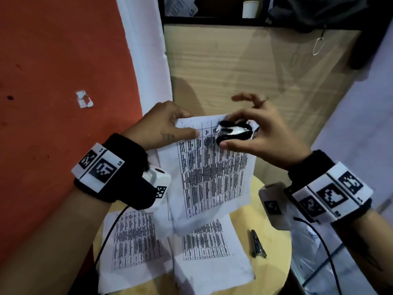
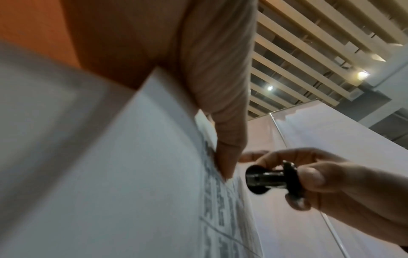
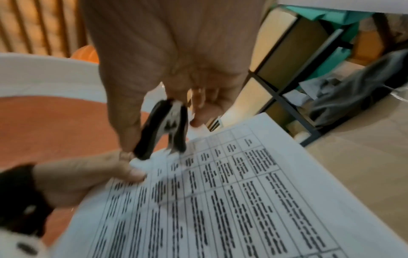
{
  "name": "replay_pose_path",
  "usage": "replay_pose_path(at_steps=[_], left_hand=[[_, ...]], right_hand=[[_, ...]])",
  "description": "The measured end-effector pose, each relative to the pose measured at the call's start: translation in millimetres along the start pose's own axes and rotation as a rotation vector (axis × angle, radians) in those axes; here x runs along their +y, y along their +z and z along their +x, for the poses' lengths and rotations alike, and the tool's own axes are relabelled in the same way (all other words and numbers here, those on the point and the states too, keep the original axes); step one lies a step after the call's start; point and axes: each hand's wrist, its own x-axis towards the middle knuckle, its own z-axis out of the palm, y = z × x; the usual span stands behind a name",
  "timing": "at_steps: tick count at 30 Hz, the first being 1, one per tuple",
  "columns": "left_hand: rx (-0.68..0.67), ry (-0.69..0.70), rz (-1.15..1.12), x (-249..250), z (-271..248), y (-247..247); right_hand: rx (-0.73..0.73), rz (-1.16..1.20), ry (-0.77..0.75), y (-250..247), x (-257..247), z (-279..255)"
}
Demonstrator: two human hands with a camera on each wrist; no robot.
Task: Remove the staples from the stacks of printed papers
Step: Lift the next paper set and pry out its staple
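Observation:
My left hand (image 1: 170, 126) holds up a stapled stack of printed papers (image 1: 212, 167) by its top left corner, thumb on the front sheet (image 3: 132, 172). My right hand (image 1: 253, 133) pinches a black and silver staple remover (image 1: 234, 132) between thumb and fingers, just over the top edge of that stack. In the right wrist view the staple remover (image 3: 163, 132) points its claws down at the sheet's top left corner, close to the left thumb. In the left wrist view the staple remover (image 2: 273, 178) hovers just right of the paper stack (image 2: 132, 174). No staple is visible.
Two more printed sheets (image 1: 136, 241) (image 1: 208, 245) lie flat on the round yellow table (image 1: 274, 248). A dark stapler (image 1: 257, 243) lies on the table to their right. A wooden cabinet front (image 1: 255, 67) stands behind, an orange wall (image 1: 53, 71) on the left.

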Motion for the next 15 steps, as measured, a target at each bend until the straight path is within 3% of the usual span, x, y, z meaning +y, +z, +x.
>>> replay_pose_path(at_steps=[2, 6, 10, 15], left_hand=[[0.024, -0.022, -0.039, 2, 1, 0], [0.034, -0.048, -0.112, 11, 4, 0], [0.010, -0.037, -0.190, 17, 3, -1], [0.001, -0.048, -0.236, 14, 3, 2]], right_hand=[[0.117, -0.100, -0.084, 5, -10, -5], [0.147, -0.258, -0.229, 21, -24, -8], [0.211, -0.251, -0.295, 24, -23, -7], [0.173, -0.231, -0.344, 21, -21, -6]])
